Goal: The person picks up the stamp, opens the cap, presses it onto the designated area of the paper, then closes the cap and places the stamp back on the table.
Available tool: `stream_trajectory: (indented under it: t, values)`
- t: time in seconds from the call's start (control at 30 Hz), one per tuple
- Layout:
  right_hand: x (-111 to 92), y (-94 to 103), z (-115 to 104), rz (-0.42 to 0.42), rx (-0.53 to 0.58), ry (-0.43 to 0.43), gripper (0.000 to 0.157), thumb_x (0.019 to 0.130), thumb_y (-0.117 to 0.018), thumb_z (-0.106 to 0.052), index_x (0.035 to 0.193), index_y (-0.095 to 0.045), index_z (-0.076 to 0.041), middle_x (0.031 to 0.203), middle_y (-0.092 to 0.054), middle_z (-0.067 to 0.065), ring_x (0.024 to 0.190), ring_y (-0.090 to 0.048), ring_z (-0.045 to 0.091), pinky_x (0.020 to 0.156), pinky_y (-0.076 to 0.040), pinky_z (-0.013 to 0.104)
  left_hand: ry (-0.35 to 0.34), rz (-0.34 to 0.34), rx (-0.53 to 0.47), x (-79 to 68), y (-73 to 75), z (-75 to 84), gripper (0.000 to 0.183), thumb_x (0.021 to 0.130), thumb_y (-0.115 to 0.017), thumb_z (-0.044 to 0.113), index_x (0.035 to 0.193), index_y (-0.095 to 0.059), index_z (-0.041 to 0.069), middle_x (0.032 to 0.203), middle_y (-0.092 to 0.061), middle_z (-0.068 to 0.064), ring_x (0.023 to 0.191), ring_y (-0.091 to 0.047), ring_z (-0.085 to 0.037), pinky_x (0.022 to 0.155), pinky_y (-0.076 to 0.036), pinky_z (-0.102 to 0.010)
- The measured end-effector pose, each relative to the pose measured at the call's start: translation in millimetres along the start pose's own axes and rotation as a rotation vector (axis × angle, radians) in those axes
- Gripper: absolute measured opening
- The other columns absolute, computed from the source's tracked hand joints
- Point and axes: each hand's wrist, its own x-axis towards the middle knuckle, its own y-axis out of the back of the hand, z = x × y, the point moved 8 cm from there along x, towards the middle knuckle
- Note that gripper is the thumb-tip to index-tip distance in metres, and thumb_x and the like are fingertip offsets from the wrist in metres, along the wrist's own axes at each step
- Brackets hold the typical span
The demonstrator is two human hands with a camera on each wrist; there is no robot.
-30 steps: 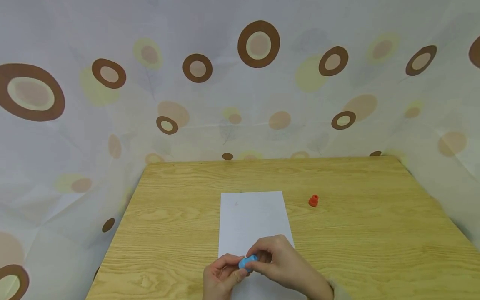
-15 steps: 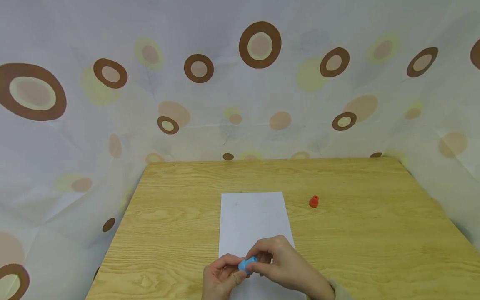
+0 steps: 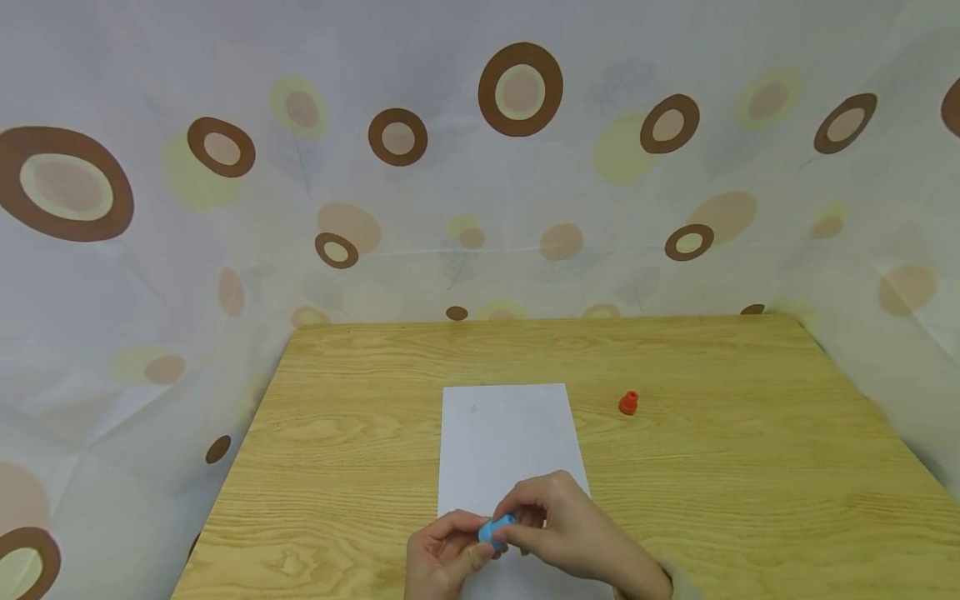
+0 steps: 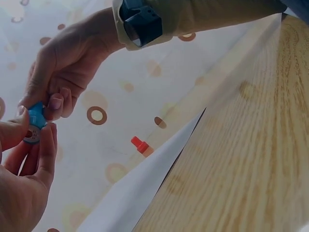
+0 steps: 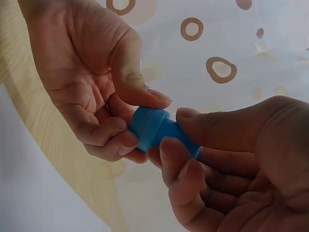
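Both hands meet low in the head view around a small blue stamp-like plastic piece (image 3: 497, 531), round and stepped in shape. My left hand (image 3: 442, 554) pinches its wider end between thumb and fingers. The narrower end is pinched by the thumb and fingertips of my right hand (image 3: 558, 533). In the left wrist view, a pale face with dark marks shows at one end of the blue piece (image 4: 35, 118). The right wrist view shows a seam or ridge round its wide part (image 5: 150, 126). The fingertips hide parts of it.
A white sheet of paper (image 3: 510, 442) lies on the wood-grain table (image 3: 352, 433), beneath the hands. A similar small red piece (image 3: 628, 403) stands right of the sheet. Patterned cloth (image 3: 510, 183) rises behind and beside the table. A dark device (image 4: 140, 21) sits on the right wrist.
Almost nothing moves: both hands stay in place with the blue piece between them, and it tilts very slightly. The paper and red piece stay where they are.
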Motion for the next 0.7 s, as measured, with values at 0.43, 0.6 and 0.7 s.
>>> stream_trajectory:
  t: [0.43,0.6,0.7]
  values:
    - [1,3.0,-4,0.008,-0.035,0.008,0.005,0.086,-0.076,-0.004,0.088,-0.072,-0.002,0.071,-0.070,0.004,0.055,-0.055,-0.006,0.043,-0.050,0.017,0.058,0.085,0.028,-0.4,1.6,-0.4,0.022,0.083,-0.070,-0.010,0.104,-0.071,-0.001,0.098,-0.071,-0.007,0.089,-0.070,-0.016,0.081,-0.059,-0.027]
    - [1,4.5,-8,-0.015,-0.052,0.044,0.004,0.087,-0.076,-0.005,0.090,-0.073,-0.003,0.075,-0.071,0.003,0.057,-0.057,-0.004,0.046,-0.051,0.016,0.037,0.039,0.003,1.0,-3.4,1.9,0.024,0.085,-0.069,-0.010,0.106,-0.070,0.001,0.099,-0.070,-0.006,0.091,-0.070,-0.016,0.082,-0.058,-0.026]
    - [1,4.9,-11,0.013,-0.112,0.066,0.005,0.086,-0.077,-0.006,0.090,-0.074,-0.005,0.075,-0.071,0.000,0.060,-0.057,-0.005,0.049,-0.050,0.014,0.050,0.078,0.025,0.5,-2.6,2.4,0.023,0.083,-0.071,-0.010,0.104,-0.070,0.001,0.099,-0.071,-0.006,0.090,-0.070,-0.015,0.081,-0.058,-0.026]
